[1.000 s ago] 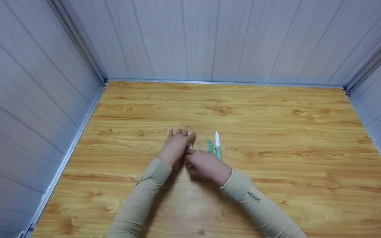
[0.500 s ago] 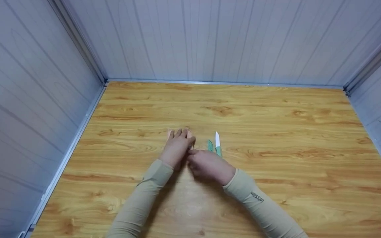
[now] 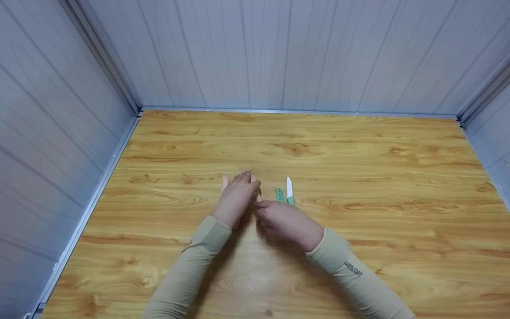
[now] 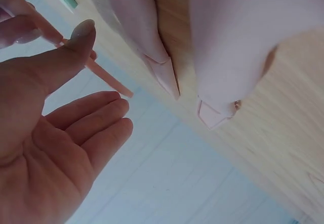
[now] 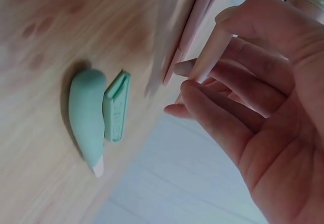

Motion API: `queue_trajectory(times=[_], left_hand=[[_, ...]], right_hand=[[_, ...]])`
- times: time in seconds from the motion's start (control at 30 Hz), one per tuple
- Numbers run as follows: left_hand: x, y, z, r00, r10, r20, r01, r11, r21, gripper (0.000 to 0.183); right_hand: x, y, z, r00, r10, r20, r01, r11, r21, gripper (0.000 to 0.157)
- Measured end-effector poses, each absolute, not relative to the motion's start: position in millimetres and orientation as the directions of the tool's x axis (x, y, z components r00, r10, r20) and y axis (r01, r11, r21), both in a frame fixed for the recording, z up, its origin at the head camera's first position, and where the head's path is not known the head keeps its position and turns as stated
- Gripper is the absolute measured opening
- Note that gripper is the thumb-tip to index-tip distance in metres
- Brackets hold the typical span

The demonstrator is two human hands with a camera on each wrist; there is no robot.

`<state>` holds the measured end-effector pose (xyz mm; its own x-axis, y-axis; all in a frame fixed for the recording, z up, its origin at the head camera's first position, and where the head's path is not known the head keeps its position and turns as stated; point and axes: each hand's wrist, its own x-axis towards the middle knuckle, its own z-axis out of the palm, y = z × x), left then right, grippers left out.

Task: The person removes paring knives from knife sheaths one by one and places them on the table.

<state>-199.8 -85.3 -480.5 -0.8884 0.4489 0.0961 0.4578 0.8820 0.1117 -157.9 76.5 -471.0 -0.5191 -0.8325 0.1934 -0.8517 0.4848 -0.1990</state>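
In the head view my left hand [image 3: 236,198] and right hand [image 3: 289,222] meet low over the table. Between them a slim pink stick, apparently a thin sausage [image 4: 109,77], is pinched by both; the left wrist view shows the left thumb across it, its last three fingers extended. The right wrist view shows the right thumb and fingers gripping the sausage. Two thicker pale pink lengths, like wrapped sausages [image 4: 228,46], lie on the table beyond the left hand, one with a small gold clip at its end. From above, the left hand mostly covers them.
Right of the hands lie a knife [image 3: 289,188] with a white blade and green handle, and its green sheath [image 3: 280,195]. They rest side by side on the wood-grain table [image 3: 370,177]. Pale panelled walls [image 3: 264,53] enclose the table at back and sides.
The left hand's fingers have drawn closer together. My right hand has shifted slightly right, covering more of the knife handle. The knife and sheath lie where they did.
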Motion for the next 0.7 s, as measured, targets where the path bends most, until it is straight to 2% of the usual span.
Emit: queue_trajectory(times=[0.13,0.37,0.57,0.7], left_hand=[[-198,-85,-477,-0.888,0.452,0.085,0.459,0.881,0.113,0.024],[-194,-82,-474,-0.884,0.449,0.129,0.46,0.885,0.067,0.038],[-190,-80,-473,-0.87,0.436,0.23,0.462,0.884,0.074,0.025],[-188,-79,-472,-0.876,0.412,0.25,0.446,0.89,0.095,0.015]], right_hand=[[-156,83,-469,-0.527,-0.831,0.181,-0.842,0.48,-0.246,0.037],[-150,97,-466,-0.55,-0.811,0.197,-0.821,0.484,-0.302,0.027],[-146,106,-465,-0.571,-0.785,0.242,-0.814,0.503,-0.289,0.042],[-146,113,-466,-0.575,-0.761,0.3,-0.817,0.514,-0.261,0.035]])
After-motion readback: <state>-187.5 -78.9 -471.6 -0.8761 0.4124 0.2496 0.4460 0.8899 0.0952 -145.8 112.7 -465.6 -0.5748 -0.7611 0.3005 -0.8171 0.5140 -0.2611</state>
